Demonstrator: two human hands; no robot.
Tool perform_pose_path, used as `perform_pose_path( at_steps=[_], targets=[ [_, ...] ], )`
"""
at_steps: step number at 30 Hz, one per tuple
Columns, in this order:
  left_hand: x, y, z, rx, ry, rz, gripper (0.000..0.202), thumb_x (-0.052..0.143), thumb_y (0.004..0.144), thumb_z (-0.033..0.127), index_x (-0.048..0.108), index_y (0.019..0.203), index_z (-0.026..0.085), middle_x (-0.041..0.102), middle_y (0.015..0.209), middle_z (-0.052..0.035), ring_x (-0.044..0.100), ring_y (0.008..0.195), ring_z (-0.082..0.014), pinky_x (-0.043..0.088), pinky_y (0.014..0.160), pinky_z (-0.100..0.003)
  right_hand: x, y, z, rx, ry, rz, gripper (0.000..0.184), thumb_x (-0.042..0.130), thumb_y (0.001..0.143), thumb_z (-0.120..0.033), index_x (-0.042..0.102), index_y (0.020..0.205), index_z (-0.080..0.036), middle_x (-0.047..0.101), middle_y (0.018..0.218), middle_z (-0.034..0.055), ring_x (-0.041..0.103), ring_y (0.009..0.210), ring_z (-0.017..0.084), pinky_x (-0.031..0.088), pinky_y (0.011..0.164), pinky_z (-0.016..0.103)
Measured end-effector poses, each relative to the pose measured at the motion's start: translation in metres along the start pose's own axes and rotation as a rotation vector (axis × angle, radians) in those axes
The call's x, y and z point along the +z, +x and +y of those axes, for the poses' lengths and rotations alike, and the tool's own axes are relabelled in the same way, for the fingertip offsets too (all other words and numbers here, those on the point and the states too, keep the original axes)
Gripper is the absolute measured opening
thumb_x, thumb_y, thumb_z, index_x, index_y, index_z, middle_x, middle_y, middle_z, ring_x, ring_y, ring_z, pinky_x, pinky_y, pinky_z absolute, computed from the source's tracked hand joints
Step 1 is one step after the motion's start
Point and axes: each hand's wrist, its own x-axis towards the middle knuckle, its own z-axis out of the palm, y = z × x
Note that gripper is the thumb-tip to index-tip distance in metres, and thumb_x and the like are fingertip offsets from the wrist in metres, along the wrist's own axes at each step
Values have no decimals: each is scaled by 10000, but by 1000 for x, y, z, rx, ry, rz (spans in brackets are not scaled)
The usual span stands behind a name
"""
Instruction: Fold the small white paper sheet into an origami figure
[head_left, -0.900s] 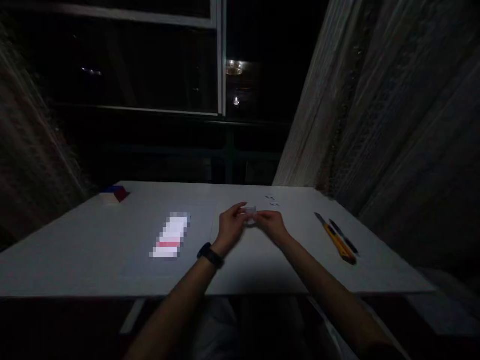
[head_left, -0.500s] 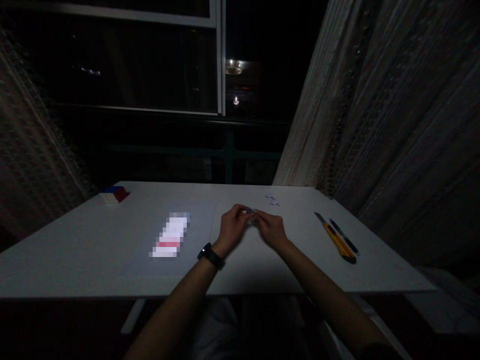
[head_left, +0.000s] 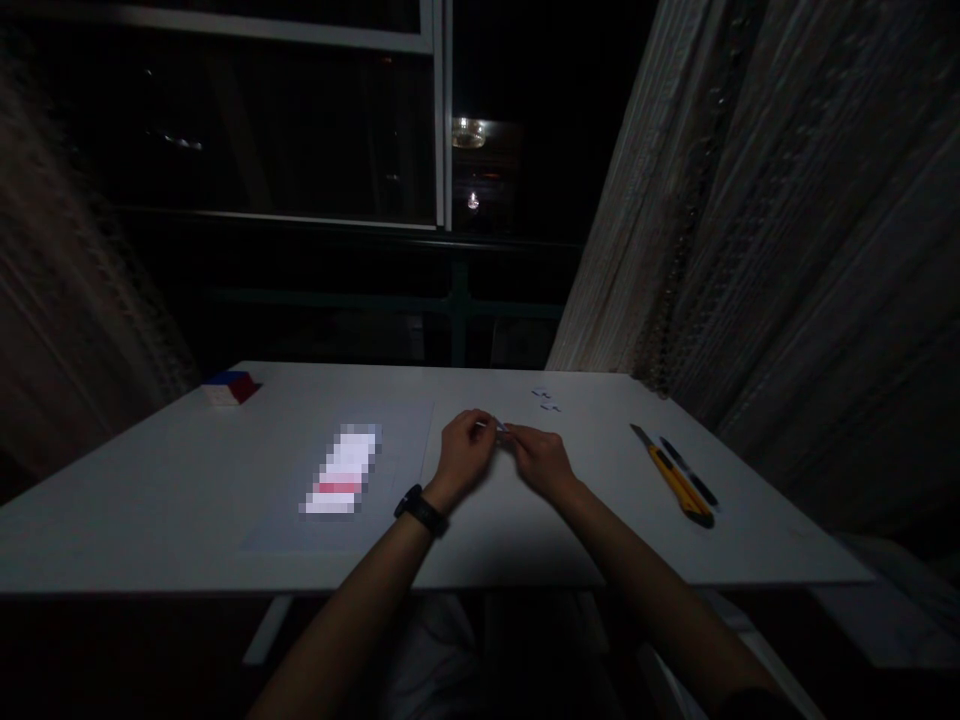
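White table (head_left: pixel 525 550). Bears, near the far left corner, a small block (head_left: pixel 229 390) in blue, red and cream; left of centre, a pale sheet (head_left: pixel 274 535); toward the far side, small slips (head_left: pixel 550 407) with dark marks; at right, a yellow cutter (head_left: pixel 673 479) (blade out), with a pen (head_left: pixel 688 471) just beside.

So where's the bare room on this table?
Bare: between the right hand and the knife; left of the paper, nearer than the block; along the far edge between block and bits. Crowded: the middle, where the left hand and right hand hold a pale piece, and the right side, where a pen lies beside the knife.
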Motion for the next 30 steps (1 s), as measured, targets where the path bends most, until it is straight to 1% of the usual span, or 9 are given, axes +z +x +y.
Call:
perform_pose_path(
  at_steps=[3,6,10,14,17,20,24,27,30],
  targets=[
    [1,1,-3,-38,-12,-2,110,546,755,211,645,787,174,655,786,-29,607,720,-136,475,669,-245,0,0,1,-14,-15,-45,252,454,860,-206,622,1046,-175,685,998,69,655,856,162,494,794,264],
    [2,1,-4,-51,-37,8,116,557,743,197,658,798,179,667,808,-35,620,740,-141,486,680,-247,0,-1,2,-25,-27,-77,265,452,861,-201,605,1076,-175,680,1010,72,651,868,164,492,790,262],
    [5,1,-8,-95,-84,27,103,574,732,198,661,783,177,672,806,-42,628,729,-149,496,671,-257,1,-2,2,-22,-61,-106,284,456,852,-177,590,1103,-173,680,1008,77,651,856,167,490,782,262],
    [7,2,-11,-134,-145,29,97,576,729,215,653,766,170,674,784,-41,632,703,-150,500,652,-258,2,-3,2,-40,-94,-136,330,443,855,-176,543,1169,-154,682,996,91,651,818,165,483,750,255],
    [7,2,-12,-151,-158,27,97,576,724,217,653,759,169,673,763,-37,631,696,-148,498,644,-251,1,-4,1,-40,-118,-160,331,441,856,-180,543,1169,-146,690,953,94,651,792,171,477,725,255],
    [6,1,-11,-130,-119,16,102,571,725,207,656,768,172,671,766,-35,628,704,-148,495,647,-252,1,-4,0,-41,-139,-181,319,441,855,-181,555,1151,-144,696,908,90,650,766,170,469,706,249],
    [4,-1,-5,-36,-13,9,116,552,732,180,659,778,174,667,797,-39,617,717,-144,491,672,-262,-1,-3,-2,-40,-141,-208,322,427,859,-186,545,1156,-153,692,934,84,648,779,167,460,721,241],
    [3,-2,-1,10,23,7,129,548,761,234,662,783,178,665,811,-44,613,725,-143,489,684,-263,-3,-2,-5,-40,-133,-222,326,414,864,-198,534,1165,-165,690,941,76,648,776,166,460,714,243],
    [3,-2,0,-12,10,11,184,534,788,304,665,809,177,671,826,-50,619,729,-146,491,676,-262,-4,-1,-7,-31,-125,-221,314,390,880,-214,543,1150,-162,692,921,75,648,770,166,459,706,242]
  ],
)
